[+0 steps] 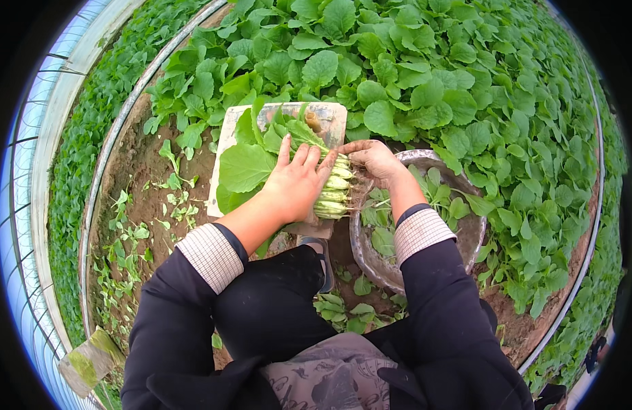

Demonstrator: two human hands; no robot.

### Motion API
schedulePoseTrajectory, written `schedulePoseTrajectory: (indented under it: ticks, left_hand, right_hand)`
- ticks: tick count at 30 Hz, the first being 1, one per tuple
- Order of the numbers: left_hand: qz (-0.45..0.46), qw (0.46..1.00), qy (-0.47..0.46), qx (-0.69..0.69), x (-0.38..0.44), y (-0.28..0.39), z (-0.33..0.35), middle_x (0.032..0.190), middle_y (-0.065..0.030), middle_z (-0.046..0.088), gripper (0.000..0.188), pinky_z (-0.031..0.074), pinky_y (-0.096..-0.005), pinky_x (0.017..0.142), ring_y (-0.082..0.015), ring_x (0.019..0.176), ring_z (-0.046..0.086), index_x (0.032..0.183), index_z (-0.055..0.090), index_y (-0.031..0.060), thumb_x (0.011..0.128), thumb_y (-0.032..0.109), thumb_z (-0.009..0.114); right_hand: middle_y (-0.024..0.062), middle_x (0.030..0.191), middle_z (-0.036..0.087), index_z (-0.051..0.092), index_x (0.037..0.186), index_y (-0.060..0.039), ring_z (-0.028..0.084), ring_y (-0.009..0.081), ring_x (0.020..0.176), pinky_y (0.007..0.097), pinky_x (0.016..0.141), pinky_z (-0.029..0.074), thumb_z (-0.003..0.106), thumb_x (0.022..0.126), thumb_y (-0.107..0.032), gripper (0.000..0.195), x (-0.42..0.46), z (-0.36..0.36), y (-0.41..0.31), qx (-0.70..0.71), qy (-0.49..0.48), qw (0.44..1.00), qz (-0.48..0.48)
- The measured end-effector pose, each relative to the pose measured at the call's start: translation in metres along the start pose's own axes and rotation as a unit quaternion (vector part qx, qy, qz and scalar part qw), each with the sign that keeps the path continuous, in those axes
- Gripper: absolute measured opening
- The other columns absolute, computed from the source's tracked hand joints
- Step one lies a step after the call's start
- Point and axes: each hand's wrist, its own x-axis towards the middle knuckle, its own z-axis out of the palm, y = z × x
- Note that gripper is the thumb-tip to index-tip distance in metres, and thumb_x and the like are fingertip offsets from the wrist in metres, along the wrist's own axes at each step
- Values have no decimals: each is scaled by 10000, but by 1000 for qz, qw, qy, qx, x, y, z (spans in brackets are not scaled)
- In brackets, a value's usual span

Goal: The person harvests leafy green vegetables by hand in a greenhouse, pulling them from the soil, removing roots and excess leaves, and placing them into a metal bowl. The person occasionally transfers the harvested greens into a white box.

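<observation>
My left hand lies with fingers spread over a bunch of leafy greens, holding it down on a worn whitish board. Pale stem bases with thin roots line up at the bunch's right side, and broad leaves fan out to the left. At the upper right of that row is my soil-marked right hand, its fingertips touching the bunch near my left fingers. Whether it grips a plant there is hidden. Under my right forearm stands a muddy round basin with loose leafy plants inside.
Dense leafy crop grows ahead and to the right. Small cut leaves litter the soil at left. A grey pipe curves along the bed's left side. A brown stub-like object lies on the board. My shoe stands below it.
</observation>
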Motion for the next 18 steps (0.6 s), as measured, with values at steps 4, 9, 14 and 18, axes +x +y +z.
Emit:
schedulePoseTrajectory:
  ticks: [4, 9, 14, 18]
  left_hand:
    - [-15, 999, -32, -35, 8, 0, -6, 1356, -189, 367, 1160, 110, -582, 1101, -338, 1304, 312, 1445, 221, 43, 533, 442, 816]
    - [-13, 999, -32, -37, 13, -4, -9, 1436, -171, 297, 1152, 111, -588, 1101, -338, 1367, 222, 1437, 258, 68, 515, 459, 826]
    - [14, 993, -76, -86, 21, -17, -4, 1462, -137, 301, 1128, 104, -574, 1114, -266, 1386, 233, 1413, 289, 36, 514, 470, 813]
    - [4, 988, -108, -113, 26, -14, -10, 1409, -140, 385, 1081, 114, -548, 1124, -257, 1365, 286, 1390, 311, 7, 527, 442, 794]
  right_hand:
    - [59, 842, 646, 643, 923, 17, 589, 127, 725, 261, 680, 485, 562, 808, -38, 152, 2, 5, 15, -3, 40, 996, -78]
    - [88, 942, 656, 631, 1006, 42, 599, 146, 841, 275, 791, 478, 554, 877, -131, 228, 3, 10, 16, -96, 72, 987, -109]
    - [193, 1031, 653, 603, 1107, 25, 617, 302, 969, 343, 866, 456, 508, 907, -321, 410, -5, 29, 18, -313, 135, 929, -142]
    - [194, 1133, 600, 611, 1136, -54, 564, 354, 1061, 403, 908, 435, 448, 934, -396, 429, -14, 62, 43, -300, 270, 897, -180]
